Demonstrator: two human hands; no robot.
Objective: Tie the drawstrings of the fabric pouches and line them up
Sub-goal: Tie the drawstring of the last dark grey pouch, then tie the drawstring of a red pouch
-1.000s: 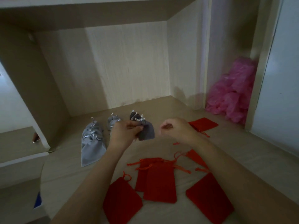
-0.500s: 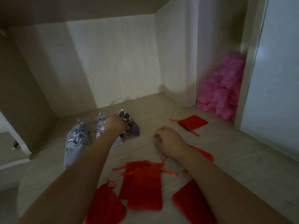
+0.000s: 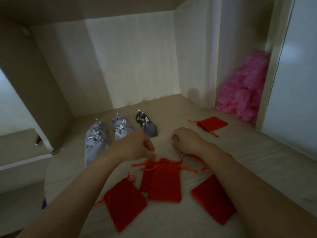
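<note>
One dark pouch (image 3: 147, 125) lies released; left hand (image 3: 135, 148) seemingly touches red pouch (image 3: 164, 181).

- The scene was dim and muted, with fine grain in the dark areas.
- A pale band of light lay across the back panel (image 3: 137, 66), and its left part sat in shadow.
- The left grip (image 3: 135, 148) was smeared by motion blur.
- The pink heap (image 3: 245, 90) looked soft and streaked.
- Straight edges bowed near the corners.
</note>
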